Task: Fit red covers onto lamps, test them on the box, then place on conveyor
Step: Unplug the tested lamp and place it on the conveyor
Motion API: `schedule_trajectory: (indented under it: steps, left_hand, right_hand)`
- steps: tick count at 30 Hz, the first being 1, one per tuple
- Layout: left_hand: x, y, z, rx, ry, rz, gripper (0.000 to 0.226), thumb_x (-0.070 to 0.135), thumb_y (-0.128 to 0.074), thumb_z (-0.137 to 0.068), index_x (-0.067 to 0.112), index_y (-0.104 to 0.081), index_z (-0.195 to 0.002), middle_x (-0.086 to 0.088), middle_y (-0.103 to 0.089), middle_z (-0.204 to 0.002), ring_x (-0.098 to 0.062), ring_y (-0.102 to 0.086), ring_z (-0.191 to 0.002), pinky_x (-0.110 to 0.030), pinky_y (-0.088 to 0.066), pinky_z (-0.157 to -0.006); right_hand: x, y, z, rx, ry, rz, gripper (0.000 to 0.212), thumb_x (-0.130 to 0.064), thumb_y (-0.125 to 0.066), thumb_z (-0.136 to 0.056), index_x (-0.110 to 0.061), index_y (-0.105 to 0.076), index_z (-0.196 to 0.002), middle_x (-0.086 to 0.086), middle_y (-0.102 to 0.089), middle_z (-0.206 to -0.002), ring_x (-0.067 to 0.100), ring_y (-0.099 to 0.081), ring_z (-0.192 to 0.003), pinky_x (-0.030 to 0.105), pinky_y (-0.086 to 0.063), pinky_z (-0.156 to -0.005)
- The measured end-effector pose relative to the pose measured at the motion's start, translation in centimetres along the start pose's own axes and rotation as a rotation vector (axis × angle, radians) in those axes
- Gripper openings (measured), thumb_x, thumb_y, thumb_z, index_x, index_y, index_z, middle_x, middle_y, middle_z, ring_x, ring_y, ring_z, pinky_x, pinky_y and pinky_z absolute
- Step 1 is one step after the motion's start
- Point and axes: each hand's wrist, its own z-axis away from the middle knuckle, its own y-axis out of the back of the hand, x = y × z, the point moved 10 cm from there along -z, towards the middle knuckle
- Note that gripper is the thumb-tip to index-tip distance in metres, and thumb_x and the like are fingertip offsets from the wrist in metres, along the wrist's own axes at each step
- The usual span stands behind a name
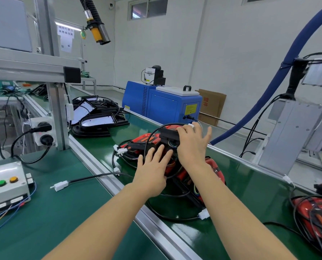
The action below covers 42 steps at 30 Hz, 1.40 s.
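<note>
- Head view: both hands are out over the green conveyor belt (237, 186), on a pile of red-covered lamps (215, 167) tangled in black cable.
- The left hand (150, 172) lies flat on the near, lower lamp, fingers straight and spread, pressing rather than gripping.
- The right hand (191, 142) sits further out and higher, on the black housing (168, 135) of the top lamp; its fingers are splayed and nothing is plainly curled round, though the thumb side is hidden, so a pinch cannot be ruled out.
- The hands are close together, right ahead of left, nearly touching at the wrist.
- The lamp under the right hand lies straight ahead of the person, its long axis running roughly left to right across the belt's width; the right hand is the nearer to it.
- The test box (5, 182) with red, green and yellow buttons stands well apart on the bench to the left; its white connector (61, 185) lies loose between the box and the belt rail.
- Uncovered black lamps (98, 122) wait further up the belt, to the left.
- My judgement: these lamps are already placed, so the next reach swings left, towards the uncovered stock.
</note>
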Motion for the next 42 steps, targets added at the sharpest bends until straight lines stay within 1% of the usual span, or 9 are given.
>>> schedule_trajectory:
  steps: [6,12,14,16,21,26,31,38,42]
  left_hand:
    - [-0.8,-0.7,0.4,0.017,0.014,0.000,0.077,0.022,-0.046,-0.095,0.031,0.006,-0.151,0.004,0.016,-0.159,-0.023,0.009,-0.146,-0.048,-0.001,-0.116]
    - [-0.3,1.1,0.0,0.085,0.014,0.046,0.085,0.018,-0.049,-0.093,0.030,0.013,-0.150,0.005,0.021,-0.158,-0.022,0.012,-0.146,-0.048,0.002,-0.116]
    - [0.4,1.7,-0.4,0.104,-0.001,0.050,0.087,0.017,-0.050,-0.093,0.030,0.015,-0.150,0.006,0.023,-0.157,-0.021,0.013,-0.146,-0.048,0.003,-0.116]
    - [1.0,2.1,-0.8,0.089,-0.017,0.049,0.087,0.018,-0.050,-0.093,0.029,0.015,-0.150,0.007,0.022,-0.157,-0.020,0.013,-0.146,-0.048,0.004,-0.116]
    - [1.8,2.0,-1.6,0.018,-0.037,0.045,0.083,0.020,-0.049,-0.094,0.030,0.011,-0.151,0.008,0.017,-0.158,-0.021,0.013,-0.146,-0.050,0.005,-0.116]
    - [1.6,1.3,-1.7,-0.019,-0.016,0.039,0.082,0.018,-0.048,-0.094,0.030,0.010,-0.151,0.007,0.017,-0.159,-0.022,0.012,-0.146,-0.050,0.004,-0.116]
    - [1.7,1.7,-1.4,-0.027,-0.016,0.034,0.086,0.011,-0.047,-0.090,0.030,0.011,-0.151,0.007,0.017,-0.159,-0.023,0.013,-0.146,-0.052,0.007,-0.115]
    - [1.9,2.7,-0.9,-0.042,-0.013,0.017,0.088,0.013,-0.049,-0.088,0.028,0.011,-0.151,0.006,0.015,-0.159,-0.022,0.014,-0.146,-0.054,0.010,-0.113]
    - [1.4,3.0,0.0,-0.016,0.018,-0.023,0.089,0.019,-0.052,-0.088,0.027,0.010,-0.151,0.005,0.016,-0.159,-0.022,0.016,-0.146,-0.057,0.013,-0.111]
  right_hand:
    - [0.1,-0.2,0.3,0.039,0.034,-0.002,0.051,-0.006,-0.056,-0.088,-0.024,-0.050,-0.135,-0.002,-0.051,-0.141,0.025,-0.022,-0.143,0.050,0.004,-0.111]
    - [0.0,-0.8,1.6,0.067,0.105,-0.097,0.043,-0.006,-0.053,-0.092,-0.016,-0.054,-0.134,0.004,-0.054,-0.138,0.031,-0.029,-0.141,0.044,-0.023,-0.114]
    - [0.0,-0.8,1.8,0.057,0.129,-0.109,0.044,-0.005,-0.054,-0.094,-0.016,-0.051,-0.137,0.007,-0.046,-0.146,0.032,-0.027,-0.143,0.043,-0.025,-0.115]
    - [0.1,-0.8,1.9,0.062,0.139,-0.098,0.048,-0.002,-0.054,-0.093,-0.017,-0.049,-0.139,0.008,-0.037,-0.153,0.031,-0.023,-0.145,0.041,-0.018,-0.118]
    - [1.0,-0.4,1.4,0.106,0.080,-0.050,0.047,-0.004,-0.053,-0.093,-0.022,-0.052,-0.136,0.002,-0.050,-0.144,0.029,-0.023,-0.145,0.046,0.006,-0.118]
    - [0.1,-1.2,1.2,0.063,0.083,-0.116,0.039,-0.009,-0.044,-0.097,-0.016,-0.051,-0.136,0.004,-0.053,-0.141,0.030,-0.021,-0.145,0.044,-0.012,-0.118]
    - [-0.5,-1.3,2.3,0.048,0.109,-0.129,0.038,-0.009,-0.046,-0.097,-0.012,-0.053,-0.135,0.007,-0.053,-0.140,0.035,-0.026,-0.142,0.048,-0.019,-0.118]
    - [-0.5,-0.8,2.1,0.013,0.126,-0.014,0.062,-0.006,-0.047,-0.094,-0.027,-0.032,-0.150,0.003,-0.024,-0.160,0.037,-0.013,-0.146,0.054,0.006,-0.117]
    - [-0.9,-0.3,2.4,0.024,0.134,0.021,0.065,-0.012,-0.050,-0.093,-0.029,-0.028,-0.151,0.004,-0.019,-0.162,0.033,-0.006,-0.149,0.058,0.015,-0.112]
